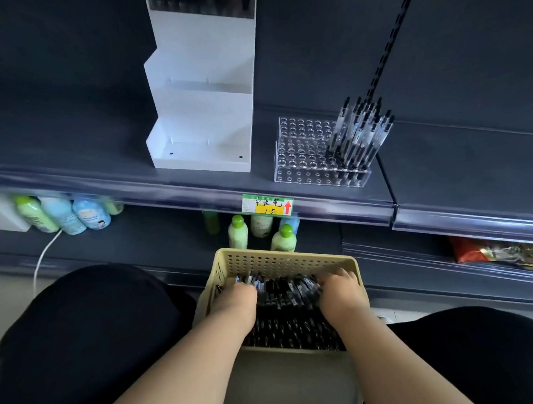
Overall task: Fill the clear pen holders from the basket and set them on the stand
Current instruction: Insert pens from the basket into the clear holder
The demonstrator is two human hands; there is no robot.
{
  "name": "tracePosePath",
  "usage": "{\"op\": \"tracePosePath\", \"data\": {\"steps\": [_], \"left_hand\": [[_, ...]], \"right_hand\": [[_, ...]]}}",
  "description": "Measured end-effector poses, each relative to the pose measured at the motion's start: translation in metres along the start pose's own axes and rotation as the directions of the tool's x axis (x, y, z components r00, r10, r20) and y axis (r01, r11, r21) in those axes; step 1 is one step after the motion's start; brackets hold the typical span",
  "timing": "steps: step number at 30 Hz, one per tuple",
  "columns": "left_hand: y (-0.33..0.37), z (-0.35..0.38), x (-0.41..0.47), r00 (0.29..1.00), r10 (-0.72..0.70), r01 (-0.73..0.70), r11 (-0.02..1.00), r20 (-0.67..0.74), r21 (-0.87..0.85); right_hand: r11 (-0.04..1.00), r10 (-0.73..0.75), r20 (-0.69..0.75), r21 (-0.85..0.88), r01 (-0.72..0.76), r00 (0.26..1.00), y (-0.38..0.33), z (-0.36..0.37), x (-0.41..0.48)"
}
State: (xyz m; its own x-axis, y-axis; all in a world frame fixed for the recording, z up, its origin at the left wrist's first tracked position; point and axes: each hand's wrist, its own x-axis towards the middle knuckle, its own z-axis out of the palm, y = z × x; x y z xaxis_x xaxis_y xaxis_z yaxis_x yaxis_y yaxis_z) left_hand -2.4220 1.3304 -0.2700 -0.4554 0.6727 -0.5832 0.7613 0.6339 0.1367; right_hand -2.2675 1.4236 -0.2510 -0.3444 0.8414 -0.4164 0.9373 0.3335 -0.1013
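Between the knees, close under the shelf [68,145] edge: perforated beige basket [281,263] of black gel pens [287,313], kept within easy reach of both arms. Up on the shelf, clear pen holder [303,156], filled only at its right end, just beside the white tiered stand [203,112], probably handy for transfer. Left hand [238,300] and right hand [339,291] both plunged among the pens, fingers bent downward and buried; gripping or merely raking, impossible to tell.
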Motion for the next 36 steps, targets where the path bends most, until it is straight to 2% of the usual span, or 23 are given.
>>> {"op": "tracePosePath", "data": {"steps": [4,7,14,22,25,29,31,36], "left_hand": [[0.004,0.004,0.014,0.995,-0.061,0.057,0.997,-0.075,-0.059],[0.006,0.004,0.025,0.991,-0.066,0.065,0.998,-0.119,-0.015],[0.011,0.011,0.044,0.986,-0.148,0.147,0.989,-0.073,-0.014],[0.005,0.004,0.029,0.965,-0.248,0.223,0.945,-0.080,-0.237],[0.001,0.002,0.020,0.976,-0.162,0.086,0.900,-0.143,-0.428],[0.005,-0.006,-0.003,0.963,-0.077,-0.140,0.675,-0.258,-0.724],[0.007,-0.011,-0.014,0.952,-0.072,-0.197,0.599,-0.297,-0.776],[0.017,-0.025,-0.040,0.926,-0.034,-0.301,0.535,-0.377,-0.789]], "right_hand": [[0.998,0.066,0.048,0.018,-0.067,0.997,0.000,0.008,0.018],[0.995,0.094,0.075,0.012,-0.095,0.993,-0.002,0.015,0.029],[0.993,0.117,0.073,-0.001,-0.117,0.990,-0.001,0.025,0.045],[0.997,0.070,0.075,0.034,-0.073,0.995,-0.002,0.018,0.034],[0.993,-0.011,0.079,0.116,0.002,0.997,-0.005,0.009,0.020],[0.955,-0.134,-0.001,0.266,0.129,0.991,-0.012,-0.009,-0.003],[0.929,-0.173,-0.066,0.321,0.185,0.983,-0.016,-0.017,-0.014],[0.843,-0.186,-0.213,0.467,0.267,0.959,-0.023,-0.031,-0.031]]}}
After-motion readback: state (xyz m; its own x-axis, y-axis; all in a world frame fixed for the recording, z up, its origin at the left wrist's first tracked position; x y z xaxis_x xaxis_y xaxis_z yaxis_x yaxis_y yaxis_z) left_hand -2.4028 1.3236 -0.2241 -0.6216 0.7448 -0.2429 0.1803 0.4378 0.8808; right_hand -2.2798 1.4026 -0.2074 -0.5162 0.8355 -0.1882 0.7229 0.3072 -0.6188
